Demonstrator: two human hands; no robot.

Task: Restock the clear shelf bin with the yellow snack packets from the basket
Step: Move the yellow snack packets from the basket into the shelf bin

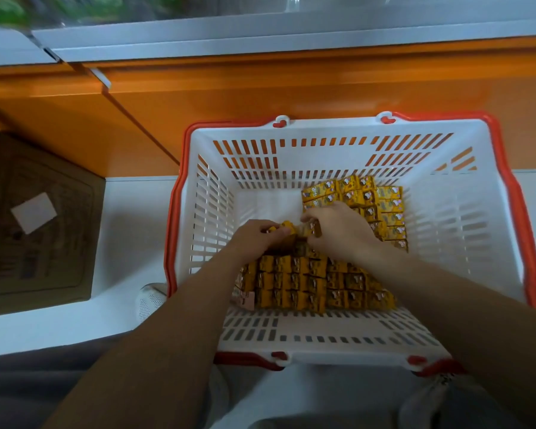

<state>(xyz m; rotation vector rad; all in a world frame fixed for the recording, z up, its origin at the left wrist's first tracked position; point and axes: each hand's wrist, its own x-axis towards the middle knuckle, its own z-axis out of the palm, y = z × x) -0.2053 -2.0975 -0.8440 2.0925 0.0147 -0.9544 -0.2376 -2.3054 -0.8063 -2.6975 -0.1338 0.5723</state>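
Both hands are closing in: left hand [259, 235] and right hand [341, 230] are curling their fingers round a small bunch of glossy yellow snack packets [294, 232], likely gathering several for one carry. It's sitting low inside the white slotted plastic basket with red rim [492, 218], among packed rows. Fingers are hiding the count, and blur is swallowing the clear shelf bin up top.

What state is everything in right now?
basket: upright on the floor, partly full.
handles: folded down along the rim.
packets: stacked in rows inside the basket.
left hand: grips a few packets.
right hand: grips the same bunch.
box: closed, left of the basket.
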